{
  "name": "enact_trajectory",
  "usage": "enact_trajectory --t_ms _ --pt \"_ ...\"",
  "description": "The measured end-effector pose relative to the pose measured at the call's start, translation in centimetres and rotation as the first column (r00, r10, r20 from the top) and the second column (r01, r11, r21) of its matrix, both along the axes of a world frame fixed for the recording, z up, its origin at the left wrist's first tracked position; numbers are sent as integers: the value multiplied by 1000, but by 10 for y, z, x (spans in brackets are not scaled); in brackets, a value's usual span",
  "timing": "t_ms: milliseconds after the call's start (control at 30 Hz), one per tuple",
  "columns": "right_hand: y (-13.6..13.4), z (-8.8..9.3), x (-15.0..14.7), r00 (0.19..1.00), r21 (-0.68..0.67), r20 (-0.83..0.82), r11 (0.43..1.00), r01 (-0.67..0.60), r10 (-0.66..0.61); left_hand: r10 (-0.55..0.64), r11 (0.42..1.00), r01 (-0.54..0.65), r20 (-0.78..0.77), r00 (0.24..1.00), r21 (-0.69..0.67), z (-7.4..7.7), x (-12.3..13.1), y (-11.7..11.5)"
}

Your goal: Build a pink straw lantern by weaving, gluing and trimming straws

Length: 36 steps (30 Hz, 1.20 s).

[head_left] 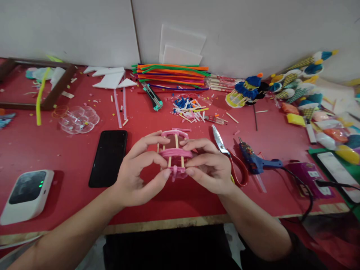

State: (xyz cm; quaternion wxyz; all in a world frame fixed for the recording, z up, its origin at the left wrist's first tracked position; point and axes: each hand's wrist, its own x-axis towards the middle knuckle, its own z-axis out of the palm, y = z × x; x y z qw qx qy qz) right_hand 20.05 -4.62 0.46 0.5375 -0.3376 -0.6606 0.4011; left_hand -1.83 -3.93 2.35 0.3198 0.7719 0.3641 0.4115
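Note:
A small pink craft model [176,152], made of pale wooden sticks and pink pipe cleaner, is held up between both hands above the front of the table. My left hand [143,165] pinches its left side, thumb at the lower pink edge and fingers along the sticks. On the other side my right hand [209,163] grips it the same way, thumb near the bottom corner. Fingers hide parts of both sides. Just right of my right hand lie scissors [237,170] with red handles. A black phone [108,158] rests left of my left hand.
A blue glue gun [260,164] with a cable lies at right. Behind are a cutter knife [152,96], cut scraps [191,108], a bundle of pipe cleaners [171,75] and a blue stick model [247,90]. A white device [28,195] stands front left, near a clear tray [79,119].

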Motion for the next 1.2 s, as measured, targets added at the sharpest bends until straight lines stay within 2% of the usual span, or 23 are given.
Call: enact_trajectory --t_ms 100,233,400,533,733,933,1100,1200 --pt "2 -1 -2 1000 -146 -24 989 10 -14 42 992 -44 -17 999 -115 -2 1 3" --pt "7 -3 -3 988 -352 -147 936 -18 -37 74 947 -65 15 997 -313 -1 2 10" --pt "9 -3 1 981 -426 -191 903 -51 -35 62 930 -55 9 998 -364 6 0 17" --pt "9 -4 1 969 -477 -248 871 -119 -3 78 910 -54 42 996 -412 6 0 17" --pt "10 -10 -2 955 -636 -296 742 -210 17 116 898 -105 -1 993 -428 0 2 19" --pt "15 -14 -4 902 -719 -428 625 -304 -55 88 791 -22 78 993 -612 0 4 20" --pt "17 -15 -3 903 -780 -424 537 -322 -75 30 786 -22 2 1000 -618 -2 2 22" --pt "18 -13 -3 908 -809 -414 486 -330 -71 14 765 0 16 1000 -644 -5 1 23"
